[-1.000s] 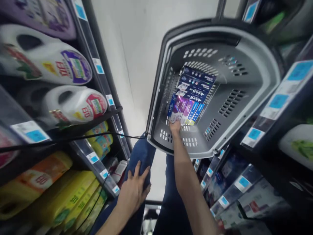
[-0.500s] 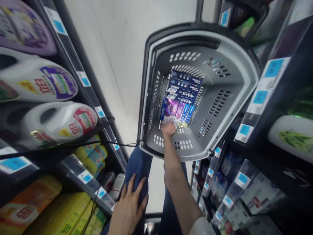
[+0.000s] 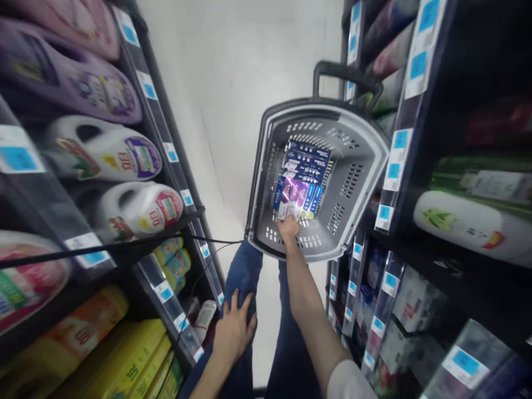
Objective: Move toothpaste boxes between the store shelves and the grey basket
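Observation:
A grey shopping basket (image 3: pixel 366 149) with a black handle stands tilted in front of my knees. Inside lie several toothpaste boxes: dark blue boxes (image 3: pixel 307 160) toward the far end, a purple toothpaste box (image 3: pixel 293 194) and narrow blue boxes (image 3: pixel 313 198) nearer me. My right hand (image 3: pixel 289 228) reaches down into the basket, its fingers closed at the near end of the purple box; the fingertips are partly hidden. Flat on my left thigh, near the knee, rests my left hand (image 3: pixel 236 327), fingers spread and holding nothing.
On the left, shelves carry white detergent bottles (image 3: pixel 145 208), purple bottles (image 3: pixel 100 83) and yellow packs (image 3: pixel 120 354). A black cord (image 3: pixel 166 239) crosses from the left to the basket's rim. The right shelf (image 3: pixel 399 183) with bottles stands close beside the basket. Pale floor (image 3: pixel 216 111) stretches ahead.
The view has shifted, so the basket looks smaller and its whole handle shows. My right hand stays at the purple box, and my left hand remains on my thigh.

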A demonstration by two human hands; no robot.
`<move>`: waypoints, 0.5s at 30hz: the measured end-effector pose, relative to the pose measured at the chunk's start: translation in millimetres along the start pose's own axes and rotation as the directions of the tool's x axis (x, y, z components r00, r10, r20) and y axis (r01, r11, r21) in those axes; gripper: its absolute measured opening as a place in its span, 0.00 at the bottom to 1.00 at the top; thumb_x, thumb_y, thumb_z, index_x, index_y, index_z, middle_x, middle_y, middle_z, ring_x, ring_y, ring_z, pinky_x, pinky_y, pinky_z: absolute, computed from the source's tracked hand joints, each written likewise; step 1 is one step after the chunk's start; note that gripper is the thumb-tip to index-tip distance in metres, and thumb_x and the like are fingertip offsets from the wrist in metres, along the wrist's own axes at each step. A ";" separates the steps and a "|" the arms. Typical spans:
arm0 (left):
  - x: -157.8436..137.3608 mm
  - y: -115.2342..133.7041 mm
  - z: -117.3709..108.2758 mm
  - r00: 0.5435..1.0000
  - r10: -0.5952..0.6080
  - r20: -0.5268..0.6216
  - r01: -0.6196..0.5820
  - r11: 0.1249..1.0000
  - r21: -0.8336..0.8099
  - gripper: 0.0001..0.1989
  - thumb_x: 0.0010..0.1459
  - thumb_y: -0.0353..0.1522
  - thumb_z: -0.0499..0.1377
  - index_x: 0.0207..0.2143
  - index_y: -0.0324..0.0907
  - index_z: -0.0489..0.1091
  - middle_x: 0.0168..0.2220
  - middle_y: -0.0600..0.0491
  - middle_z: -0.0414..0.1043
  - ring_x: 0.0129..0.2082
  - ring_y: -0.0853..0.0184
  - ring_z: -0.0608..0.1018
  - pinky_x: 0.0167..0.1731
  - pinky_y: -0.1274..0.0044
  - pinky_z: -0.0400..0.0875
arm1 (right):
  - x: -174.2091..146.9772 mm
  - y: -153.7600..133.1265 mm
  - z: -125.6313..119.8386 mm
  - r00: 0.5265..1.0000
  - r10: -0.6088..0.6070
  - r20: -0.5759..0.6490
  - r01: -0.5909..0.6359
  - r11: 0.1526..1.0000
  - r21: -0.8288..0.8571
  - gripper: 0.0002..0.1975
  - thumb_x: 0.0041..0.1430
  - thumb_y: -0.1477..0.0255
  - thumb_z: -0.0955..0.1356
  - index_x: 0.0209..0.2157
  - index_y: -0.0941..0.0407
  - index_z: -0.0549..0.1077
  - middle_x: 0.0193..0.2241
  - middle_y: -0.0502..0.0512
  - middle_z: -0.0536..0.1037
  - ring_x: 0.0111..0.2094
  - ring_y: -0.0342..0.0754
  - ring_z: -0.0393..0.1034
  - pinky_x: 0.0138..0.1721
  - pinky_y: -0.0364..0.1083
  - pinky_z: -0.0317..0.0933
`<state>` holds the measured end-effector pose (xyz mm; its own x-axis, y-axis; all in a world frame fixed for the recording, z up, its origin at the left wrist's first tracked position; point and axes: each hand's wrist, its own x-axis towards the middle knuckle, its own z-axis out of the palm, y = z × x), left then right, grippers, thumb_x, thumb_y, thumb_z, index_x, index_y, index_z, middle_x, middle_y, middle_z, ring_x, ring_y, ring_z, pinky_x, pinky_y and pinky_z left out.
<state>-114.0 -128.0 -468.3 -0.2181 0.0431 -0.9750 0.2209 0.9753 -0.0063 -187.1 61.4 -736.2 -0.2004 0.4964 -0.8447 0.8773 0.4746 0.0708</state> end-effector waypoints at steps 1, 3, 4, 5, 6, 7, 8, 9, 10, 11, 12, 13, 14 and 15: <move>0.9 0.2 3.9 1.000 0.004 0.008 -0.004 1.000 -0.003 0.26 0.68 0.35 0.51 0.67 0.47 0.62 0.70 0.39 0.52 0.64 0.48 0.67 0.48 0.64 0.77 | -0.7 -0.4 -1.8 1.000 0.010 0.006 -0.010 1.000 0.009 0.28 0.59 0.60 0.71 0.55 0.62 0.70 0.49 0.71 0.78 0.52 0.60 0.75 0.51 0.52 0.67; 4.2 -0.9 11.2 1.000 0.017 0.008 -0.017 1.000 -0.008 0.26 0.68 0.35 0.51 0.68 0.47 0.61 0.71 0.39 0.51 0.65 0.48 0.66 0.49 0.64 0.76 | 3.6 -5.6 -1.0 1.000 0.030 0.009 -0.030 0.999 0.030 0.34 0.57 0.58 0.73 0.58 0.65 0.67 0.51 0.74 0.77 0.53 0.63 0.74 0.51 0.54 0.68; 6.1 -2.0 13.9 1.000 0.019 -0.001 -0.019 1.000 -0.012 0.26 0.68 0.35 0.51 0.68 0.48 0.61 0.71 0.39 0.51 0.65 0.48 0.66 0.49 0.64 0.76 | 8.1 -10.2 1.0 0.999 0.033 0.009 -0.034 0.999 0.040 0.35 0.57 0.58 0.73 0.58 0.66 0.66 0.51 0.75 0.76 0.53 0.64 0.74 0.51 0.55 0.68; 7.8 -3.3 15.8 1.000 0.020 -0.019 -0.020 1.000 -0.020 0.26 0.68 0.35 0.52 0.68 0.48 0.61 0.71 0.40 0.51 0.65 0.49 0.65 0.49 0.65 0.76 | 13.8 -15.5 3.6 1.000 0.030 0.008 -0.030 0.998 0.048 0.36 0.56 0.59 0.74 0.59 0.67 0.66 0.51 0.76 0.76 0.53 0.64 0.74 0.51 0.55 0.68; 9.0 -4.5 16.6 0.999 0.020 -0.039 -0.022 0.999 -0.032 0.26 0.68 0.36 0.51 0.67 0.48 0.61 0.71 0.40 0.52 0.65 0.49 0.66 0.49 0.65 0.76 | 20.3 -20.8 6.5 1.000 0.021 0.005 -0.021 0.998 0.054 0.35 0.56 0.60 0.74 0.58 0.67 0.66 0.50 0.76 0.76 0.53 0.64 0.74 0.51 0.55 0.68; 9.9 -5.3 16.6 0.998 0.021 -0.061 -0.024 0.999 -0.046 0.26 0.68 0.36 0.51 0.67 0.48 0.62 0.70 0.41 0.53 0.65 0.49 0.66 0.49 0.65 0.76 | 27.1 -25.4 9.3 1.000 0.009 -0.002 -0.009 0.998 0.057 0.34 0.57 0.62 0.74 0.58 0.67 0.66 0.50 0.76 0.77 0.53 0.63 0.74 0.51 0.55 0.68; 10.5 -5.6 16.0 0.997 0.022 -0.080 -0.027 0.998 -0.059 0.25 0.68 0.36 0.50 0.67 0.48 0.62 0.70 0.41 0.53 0.65 0.49 0.66 0.49 0.65 0.76 | 33.9 -28.9 11.7 1.000 -0.003 -0.011 0.004 0.998 0.057 0.32 0.58 0.62 0.73 0.58 0.66 0.67 0.50 0.75 0.77 0.53 0.62 0.74 0.52 0.54 0.67; 10.7 -5.5 15.1 0.995 0.024 -0.093 -0.031 0.997 -0.070 0.25 0.68 0.36 0.50 0.67 0.48 0.63 0.70 0.41 0.53 0.65 0.49 0.67 0.48 0.65 0.77 | 40.1 -30.7 13.7 1.000 -0.016 -0.022 0.017 0.998 0.054 0.31 0.60 0.62 0.72 0.57 0.66 0.67 0.50 0.75 0.77 0.54 0.61 0.74 0.52 0.53 0.67; 10.7 -5.0 14.5 0.995 0.028 -0.100 -0.035 0.997 -0.075 0.25 0.68 0.36 0.49 0.67 0.48 0.63 0.70 0.41 0.53 0.64 0.49 0.67 0.47 0.65 0.77 | 45.1 -30.8 15.0 0.999 -0.027 -0.031 0.029 0.998 0.049 0.30 0.61 0.61 0.71 0.58 0.65 0.67 0.50 0.74 0.77 0.54 0.60 0.74 0.52 0.53 0.66; 10.3 -4.5 14.5 0.994 0.031 -0.103 -0.039 0.997 -0.074 0.25 0.68 0.37 0.49 0.66 0.47 0.63 0.70 0.40 0.54 0.64 0.49 0.66 0.47 0.65 0.77 | 48.3 -29.2 15.4 0.999 -0.037 -0.036 0.038 0.998 0.041 0.31 0.61 0.59 0.71 0.58 0.65 0.66 0.50 0.73 0.77 0.54 0.60 0.73 0.53 0.53 0.66; 9.5 -4.0 15.4 0.994 0.034 -0.101 -0.041 0.997 -0.066 0.25 0.68 0.37 0.49 0.66 0.47 0.63 0.70 0.40 0.54 0.65 0.48 0.66 0.47 0.64 0.77 | 48.9 -26.2 14.6 0.998 -0.045 -0.036 0.046 0.998 0.031 0.32 0.61 0.57 0.70 0.58 0.64 0.66 0.51 0.73 0.77 0.54 0.60 0.73 0.53 0.52 0.66; 8.1 -3.6 17.3 0.994 0.038 -0.099 -0.044 0.997 -0.057 0.25 0.68 0.36 0.49 0.66 0.46 0.63 0.69 0.39 0.54 0.65 0.47 0.66 0.47 0.63 0.77 | 46.6 -22.2 12.3 0.998 -0.052 -0.030 0.052 0.998 0.021 0.33 0.60 0.56 0.70 0.58 0.64 0.66 0.51 0.73 0.77 0.54 0.59 0.73 0.53 0.52 0.66; 6.0 -3.4 20.2 0.994 0.039 -0.098 -0.044 0.998 -0.046 0.25 0.68 0.36 0.49 0.66 0.46 0.64 0.69 0.38 0.55 0.64 0.45 0.66 0.47 0.62 0.77 | 41.0 -17.4 8.2 0.998 -0.060 -0.018 0.060 0.998 0.010 0.33 0.60 0.56 0.71 0.58 0.64 0.67 0.51 0.73 0.77 0.54 0.59 0.73 0.53 0.52 0.66; 3.5 -3.2 23.6 0.995 0.036 -0.098 -0.040 0.999 -0.036 0.25 0.68 0.35 0.49 0.66 0.45 0.64 0.69 0.37 0.55 0.64 0.44 0.66 0.47 0.61 0.77 | 32.1 -12.4 1.9 0.998 -0.069 -0.002 0.069 0.998 0.001 0.32 0.59 0.56 0.71 0.57 0.63 0.68 0.51 0.72 0.77 0.54 0.59 0.73 0.53 0.51 0.66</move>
<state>-93.1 -136.1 -476.9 -0.3020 0.0995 -0.9481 0.1947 0.9800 0.0408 -203.7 70.0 -765.1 -0.2617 0.4638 -0.8464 0.8617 0.5074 0.0116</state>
